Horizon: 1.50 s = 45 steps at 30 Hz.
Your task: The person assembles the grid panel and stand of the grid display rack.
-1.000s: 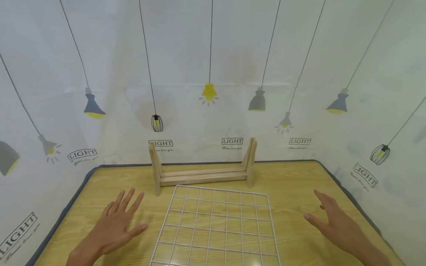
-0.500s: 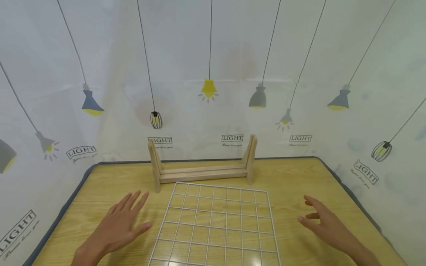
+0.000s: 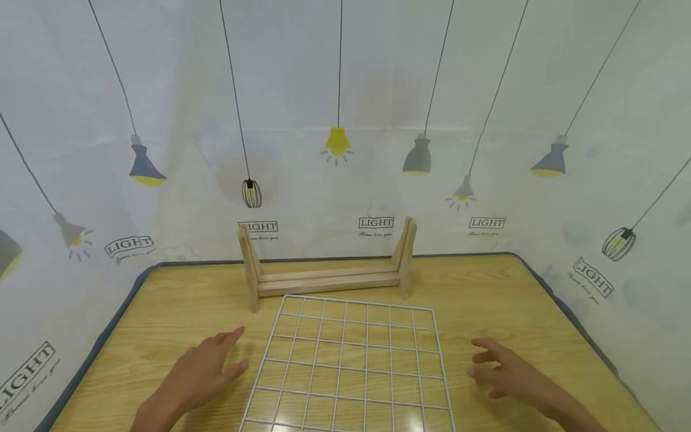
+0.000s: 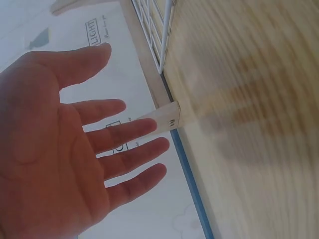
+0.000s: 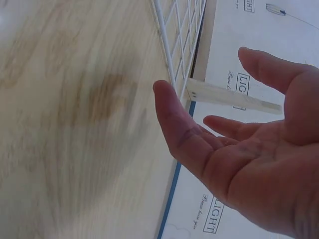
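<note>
From my end, I have the left hand (image 3: 197,372) hovering over the surface (image 3: 475,288), wide, its thumb held well away from the spread fingers, gripping nothing. It is near the left side of the grid (image 3: 366,369) but apart from it. The right hand (image 3: 504,375) hangs near the grid's other side, also apart and free of any grip, with thumb and fingers loosely bent and a gap between them. I see both hands' shadows on the wood in the wrist views. The white wire grid lies between them, its near edge running out of my head view. Just behind its far edge I have the wooden stand (image 3: 329,285), upright, in front of the wall (image 3: 291,90) with its printed lamps.
</note>
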Available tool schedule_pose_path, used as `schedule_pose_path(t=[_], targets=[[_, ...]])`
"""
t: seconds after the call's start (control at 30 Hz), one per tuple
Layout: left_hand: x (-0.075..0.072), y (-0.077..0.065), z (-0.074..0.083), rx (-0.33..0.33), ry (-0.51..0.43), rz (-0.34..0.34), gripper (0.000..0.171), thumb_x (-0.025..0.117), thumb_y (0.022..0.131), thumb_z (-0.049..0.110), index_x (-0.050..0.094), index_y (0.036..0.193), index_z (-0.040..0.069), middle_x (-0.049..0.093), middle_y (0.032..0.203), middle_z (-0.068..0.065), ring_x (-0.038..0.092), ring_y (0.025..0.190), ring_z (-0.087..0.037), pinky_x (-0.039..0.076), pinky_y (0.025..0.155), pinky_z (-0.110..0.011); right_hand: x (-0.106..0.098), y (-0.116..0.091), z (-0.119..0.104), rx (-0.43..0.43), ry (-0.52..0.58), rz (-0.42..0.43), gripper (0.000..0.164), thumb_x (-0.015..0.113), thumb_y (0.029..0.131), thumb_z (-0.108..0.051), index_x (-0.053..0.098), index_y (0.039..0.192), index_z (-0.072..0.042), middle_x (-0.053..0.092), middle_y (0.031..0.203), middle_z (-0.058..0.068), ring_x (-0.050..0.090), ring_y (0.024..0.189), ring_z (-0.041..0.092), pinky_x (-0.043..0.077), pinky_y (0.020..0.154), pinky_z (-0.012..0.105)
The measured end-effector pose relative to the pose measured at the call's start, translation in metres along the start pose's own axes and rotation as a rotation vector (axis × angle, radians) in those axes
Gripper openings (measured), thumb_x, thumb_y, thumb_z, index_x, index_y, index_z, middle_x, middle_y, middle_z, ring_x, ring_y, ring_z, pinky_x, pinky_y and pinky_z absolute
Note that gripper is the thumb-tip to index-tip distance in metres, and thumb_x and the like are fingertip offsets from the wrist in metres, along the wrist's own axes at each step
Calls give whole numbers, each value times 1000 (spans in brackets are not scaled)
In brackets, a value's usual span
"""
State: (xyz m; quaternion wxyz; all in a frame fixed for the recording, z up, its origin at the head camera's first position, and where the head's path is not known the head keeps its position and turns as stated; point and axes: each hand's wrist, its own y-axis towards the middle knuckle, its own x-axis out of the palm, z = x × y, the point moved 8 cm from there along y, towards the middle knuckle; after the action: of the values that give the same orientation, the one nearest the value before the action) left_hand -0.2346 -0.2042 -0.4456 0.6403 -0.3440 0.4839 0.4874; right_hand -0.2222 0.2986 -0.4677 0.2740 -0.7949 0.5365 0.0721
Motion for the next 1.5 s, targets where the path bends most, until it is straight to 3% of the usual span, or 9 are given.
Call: schedule_pose_path(t=[0.13, 0.27, 0.47, 0.73, 1.0, 1.1, 1.23, 1.33, 1.5], targets=[[9, 3, -2, -37, -86, -74, 67, 66, 94, 41, 46, 146, 4, 58, 133, -27, 57, 118, -46, 48, 92, -62, 12, 3, 1, -10, 29, -49, 79, 62, 98, -24, 14, 149, 15, 42, 133, 39, 65, 103, 33, 57, 79, 48], [18, 5, -3, -79, -271, -145, 71, 66, 94, 40, 42, 148, 3, 54, 138, -27, 56, 121, -45, 46, 95, -62, 20, 7, 2, 12, 54, -75, 79, 62, 98, -23, 14, 148, 16, 44, 132, 37, 65, 104, 33, 57, 80, 49], [26, 8, 0, -125, -458, -174, 70, 67, 95, 31, 39, 146, -7, 63, 122, -23, 65, 99, -30, 55, 79, -47, 29, 11, -3, 0, 82, -82, 76, 63, 98, -19, 18, 146, 17, 48, 127, 34, 66, 99, 30, 58, 79, 49], [31, 11, 3, -195, -475, -164, 68, 65, 96, 32, 41, 143, -10, 65, 105, -10, 62, 90, -19, 54, 78, -43, 37, 15, -5, -6, 92, -78, 78, 68, 94, -15, 19, 143, 20, 51, 124, 31, 68, 95, 29, 58, 78, 46], [35, 15, 10, -190, -513, -177, 65, 68, 94, 29, 46, 137, -15, 67, 105, -12, 63, 90, -20, 54, 81, -44, 42, 20, -3, 16, 84, -59, 77, 67, 95, -18, 21, 142, 22, 50, 124, 32, 68, 93, 27, 59, 79, 45], [38, 14, 13, -176, -553, -188, 61, 67, 94, 27, 47, 134, -16, 65, 99, -11, 61, 79, -19, 54, 72, -39, 43, 20, -4, 4, 86, -48, 75, 68, 94, -17, 24, 141, 23, 51, 123, 31, 68, 93, 26, 59, 78, 44], [42, 14, 19, -107, -560, -189, 31, 64, 96, 24, 61, 100, -7, 53, 76, -2, 47, 61, -12, 41, 55, -24, 44, 20, -4, -6, 93, -28, 73, 69, 93, -15, 27, 139, 23, 52, 121, 29, 67, 92, 24, 59, 78, 44], [42, 13, 23, -80, -537, -171, 32, 63, 97, 24, 49, 74, 7, 38, 65, 3, 34, 55, -8, 28, 49, -20, 45, 22, -3, -4, 102, -9, 70, 68, 93, -13, 29, 138, 24, 51, 120, 29, 66, 91, 23, 60, 77, 43], [43, 14, 20, -149, -507, -135, 27, 65, 96, 25, 58, 80, 4, 47, 67, 2, 41, 57, -10, 36, 51, -22, 47, 25, 0, 15, 105, 43, 64, 68, 91, -8, 35, 137, 21, 51, 119, 29, 65, 88, 21, 60, 76, 42]])
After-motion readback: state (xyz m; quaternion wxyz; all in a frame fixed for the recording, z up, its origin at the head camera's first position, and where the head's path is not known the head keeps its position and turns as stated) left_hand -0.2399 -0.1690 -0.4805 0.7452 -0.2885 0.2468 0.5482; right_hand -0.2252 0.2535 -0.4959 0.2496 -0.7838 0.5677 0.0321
